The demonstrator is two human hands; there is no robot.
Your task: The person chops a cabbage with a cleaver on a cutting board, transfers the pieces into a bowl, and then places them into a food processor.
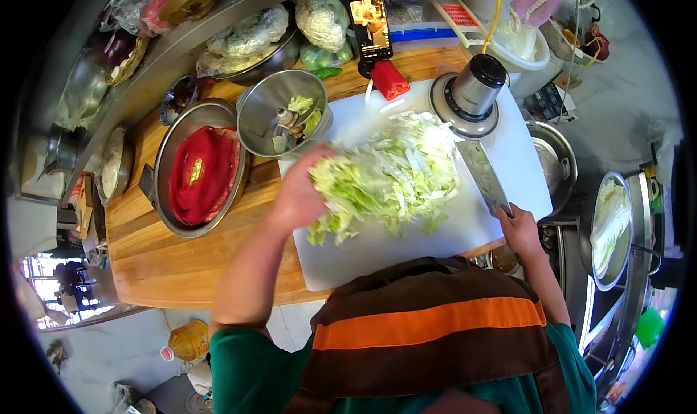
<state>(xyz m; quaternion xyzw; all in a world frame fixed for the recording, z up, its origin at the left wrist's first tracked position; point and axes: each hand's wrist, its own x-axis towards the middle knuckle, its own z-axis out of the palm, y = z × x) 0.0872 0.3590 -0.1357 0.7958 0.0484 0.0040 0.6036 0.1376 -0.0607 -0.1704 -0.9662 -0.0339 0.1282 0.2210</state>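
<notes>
My right hand (521, 233) grips the handle of a cleaver (483, 172). Its broad blade, flecked with wet bits, points away from me beside a heap of shredded napa cabbage (405, 169). At the heap's left, leafy end is my left hand (305, 191), blurred and against the shreds; whether its fingers close on any is unclear. Under the cabbage lies a white cutting board (375, 259). Just beyond my left hand, a steel food-processor bowl (256, 112) holds a blade hub and a few leaf pieces. The processor's motor unit (478, 87) rests upside down or detached on the board's far right.
A steel basin (239, 188) with a red item inside stands on the wooden table (218, 267). A piece of red pepper (390, 80) lies beyond the board, below a propped phone (371, 28). Bagged vegetables (322, 19) line the back. At right, a pan (600, 278) holds napa cabbage.
</notes>
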